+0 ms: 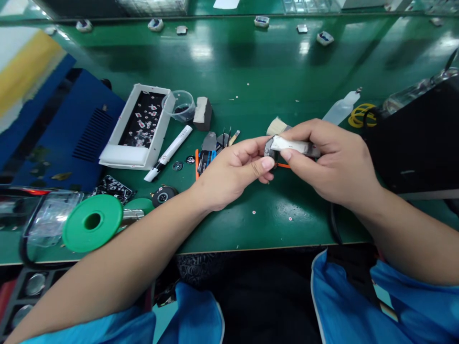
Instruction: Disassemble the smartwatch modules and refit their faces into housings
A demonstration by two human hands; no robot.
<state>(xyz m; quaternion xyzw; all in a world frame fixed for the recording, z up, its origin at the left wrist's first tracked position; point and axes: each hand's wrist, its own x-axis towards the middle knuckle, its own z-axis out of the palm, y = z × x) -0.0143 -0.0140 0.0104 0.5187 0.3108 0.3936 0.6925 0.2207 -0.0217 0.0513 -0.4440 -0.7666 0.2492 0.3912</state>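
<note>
Between the thumb and fingers of my left hand (238, 167) is a small grey curved part (269, 147). My right hand (333, 160) grips a flat, white-wrapped tool (290, 145) with a dark end, its exact kind unclear. The tool's white tip meets the curved part, both raised over the bench. Just behind my right hand show the pale bristles of a brush (277, 126). Close to my left hand lie tweezers (229, 137), a small blue and black packet (205, 160) and two black discs (178, 166), partly covered by my fingers and wrist.
A white tray (158, 138) of small labelled pieces stands left, beside a clear cup (182, 105), a sponge block (202, 113) and a white marker (169, 152). A green solder spool (107, 220) sits under my left forearm. A squeeze bottle (340, 109) and black box (426, 138) stand right.
</note>
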